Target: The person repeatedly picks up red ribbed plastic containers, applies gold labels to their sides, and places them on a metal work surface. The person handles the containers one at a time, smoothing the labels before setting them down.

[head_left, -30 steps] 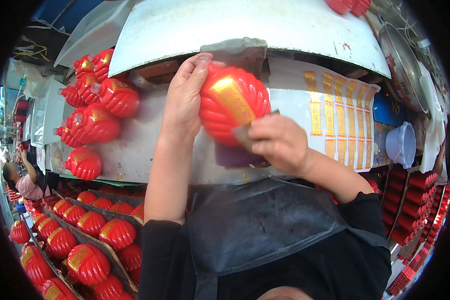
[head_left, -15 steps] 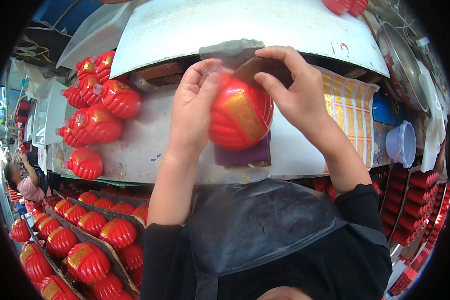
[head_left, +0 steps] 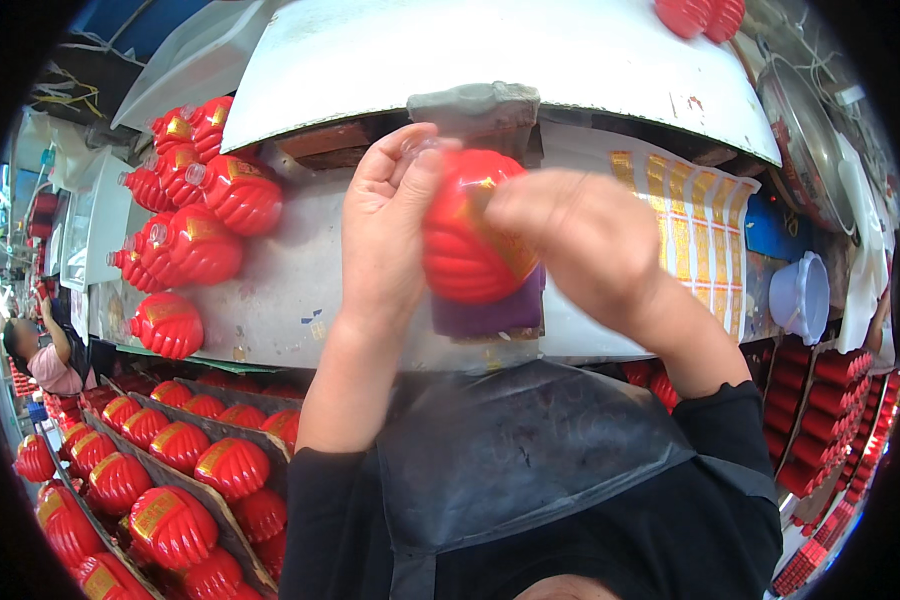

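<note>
Gripping a red bottle (head_left: 460,240) by its clear neck (head_left: 421,147), the left hand (head_left: 385,220) had its thumb and fingers closed round that end, beyond the purple pad (head_left: 483,318) and a little to its left. The bottle's body lay over the pad's far part as seen from above; whether it rested on it could not be told. From the left hand's grip the body ran rightward and back toward the pad.

The right hand (head_left: 600,235) was beyond the pad and off to its right, its bent fingers coming across the right flank of the bottle, over part of the gold label (head_left: 517,257). This hand was the nearer one to the label, the left hand being the one at the neck. Blur hid how far its fingers were parted, whether they touched the surface, and whether they held anything.

The bottle's long axis slanted: its neck pointed away from the pad, up and somewhat left, while its rounded base faced the pad. The visible part of the label sloped roughly the same way. A label sheet (head_left: 682,230) was spread to the pad's right, and more red bottles (head_left: 215,245) were grouped well to its left.
</note>
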Tool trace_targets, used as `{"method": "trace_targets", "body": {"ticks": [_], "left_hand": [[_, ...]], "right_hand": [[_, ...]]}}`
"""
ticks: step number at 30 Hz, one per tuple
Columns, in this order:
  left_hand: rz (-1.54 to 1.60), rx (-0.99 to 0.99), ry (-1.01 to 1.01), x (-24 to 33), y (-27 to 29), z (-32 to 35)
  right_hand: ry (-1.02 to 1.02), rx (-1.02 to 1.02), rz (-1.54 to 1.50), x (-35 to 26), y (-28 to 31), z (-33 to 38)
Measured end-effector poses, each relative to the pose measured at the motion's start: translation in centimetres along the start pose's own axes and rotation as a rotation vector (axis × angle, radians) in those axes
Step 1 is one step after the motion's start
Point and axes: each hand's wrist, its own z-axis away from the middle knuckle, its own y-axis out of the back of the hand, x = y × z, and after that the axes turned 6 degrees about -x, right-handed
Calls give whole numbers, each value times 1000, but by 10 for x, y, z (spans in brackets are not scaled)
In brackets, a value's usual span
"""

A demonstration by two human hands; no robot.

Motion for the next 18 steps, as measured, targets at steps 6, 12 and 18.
{"method": "trace_targets", "body": {"ticks": [6, 12, 18], "left_hand": [[5, 59, -18, 1, -3, 4], [29, 61, -44, -2, -3, 8], [112, 172, -54, -5, 11, 0]], "right_hand": [[-126, -61, -164, -24, -6, -3], [-602, -5, -278, 7, 2, -7], [-729, 3, -332, 13, -12, -2]]}}
